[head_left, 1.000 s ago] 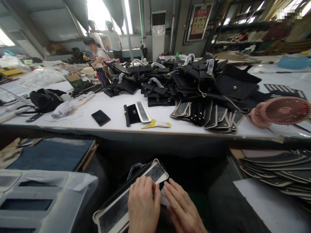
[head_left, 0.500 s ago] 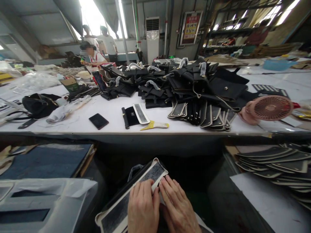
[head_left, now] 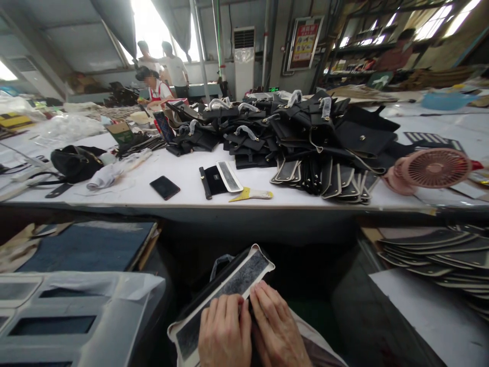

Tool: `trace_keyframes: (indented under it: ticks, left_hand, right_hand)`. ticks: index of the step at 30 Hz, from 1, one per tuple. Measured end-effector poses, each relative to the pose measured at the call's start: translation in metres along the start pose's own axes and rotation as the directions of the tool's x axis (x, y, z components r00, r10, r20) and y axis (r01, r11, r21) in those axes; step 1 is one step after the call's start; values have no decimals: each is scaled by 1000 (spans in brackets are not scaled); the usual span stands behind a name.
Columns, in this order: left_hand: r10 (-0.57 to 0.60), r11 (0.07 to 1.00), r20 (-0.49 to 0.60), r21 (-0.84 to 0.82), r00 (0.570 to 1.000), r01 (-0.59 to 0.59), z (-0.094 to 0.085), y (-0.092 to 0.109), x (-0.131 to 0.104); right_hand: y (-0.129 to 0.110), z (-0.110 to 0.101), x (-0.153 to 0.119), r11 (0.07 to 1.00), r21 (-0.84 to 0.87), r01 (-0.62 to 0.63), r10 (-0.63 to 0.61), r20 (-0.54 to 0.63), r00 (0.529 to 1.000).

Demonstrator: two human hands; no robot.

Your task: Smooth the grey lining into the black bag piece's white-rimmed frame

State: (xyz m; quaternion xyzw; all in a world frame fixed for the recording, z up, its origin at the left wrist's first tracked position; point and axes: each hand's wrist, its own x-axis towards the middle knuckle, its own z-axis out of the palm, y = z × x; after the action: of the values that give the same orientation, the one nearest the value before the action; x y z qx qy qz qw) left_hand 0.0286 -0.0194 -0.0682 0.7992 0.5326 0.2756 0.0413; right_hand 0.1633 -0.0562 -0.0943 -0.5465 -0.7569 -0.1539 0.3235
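Held over my lap at a slant is a black bag part (head_left: 239,278), apparently a bag's base, with a dark grey strip panel edged in white. My left hand (head_left: 225,329) is closed over its near long edge, fingers bent onto the white border. Just right of it, my right hand (head_left: 277,323) pinches the same edge nearer the far corner. The thumbs are close together, and what lies beneath the fingers is hidden. A clear plastic-wrapped handle (head_left: 220,265) shows behind the part.
A white table (head_left: 191,191) ahead carries a heap of black bags (head_left: 263,127), a phone (head_left: 164,187), a yellow-bladed scraper (head_left: 250,194) and a pink fan (head_left: 431,168). Stacked flaps (head_left: 435,250) lie right; a plastic-covered stack (head_left: 114,306) stands left. Several people are in the background.
My view has shifted slightly left. Both hands have slid back a little along the edge, away from the far corner, still gripping the bag part.
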Motion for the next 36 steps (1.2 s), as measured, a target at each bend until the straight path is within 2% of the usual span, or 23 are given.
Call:
trace_keyframes:
  ticks: [9,18,24,29,31,32,33,34,35,36]
  left_hand:
    - [-56,998,47,-25,997,58,-20,-18,-14]
    - [-134,991,15,-12,991,134,-33,-22,-25]
    - [-139,989,-49,41,989,141,-39,-27,-35]
    - [-49,991,-214,108,976,74,-38,-44,-46]
    - [-3,994,-289,106,957,35,-35,-52,-54]
    - [-10,997,-324,71,946,34,-32,-56,-60]
    - [-64,998,-363,-5,930,67,-29,-59,-67]
    - [-184,981,-400,-136,898,140,-24,-62,-75]
    - [-366,916,-411,-318,835,245,-19,-65,-83]
    - [-576,776,-357,-521,736,355,-14,-67,-90]
  right_hand:
    - [-25,8,1,997,42,69,-68,-17,998]
    - [-40,9,4,991,78,113,-112,-16,994]
    - [-51,11,5,986,88,142,-142,-6,990]
    - [-60,11,8,980,100,170,-170,-16,985]
    - [-63,11,9,979,106,177,-175,-25,984]
    - [-65,11,10,978,107,181,-179,-27,984]
    - [-66,11,11,977,106,187,-186,-24,982]
    - [-68,11,11,975,105,194,-192,-24,981]
    - [-69,11,12,974,102,201,-200,-20,980]
    - [-69,11,11,973,100,209,-209,-14,978]
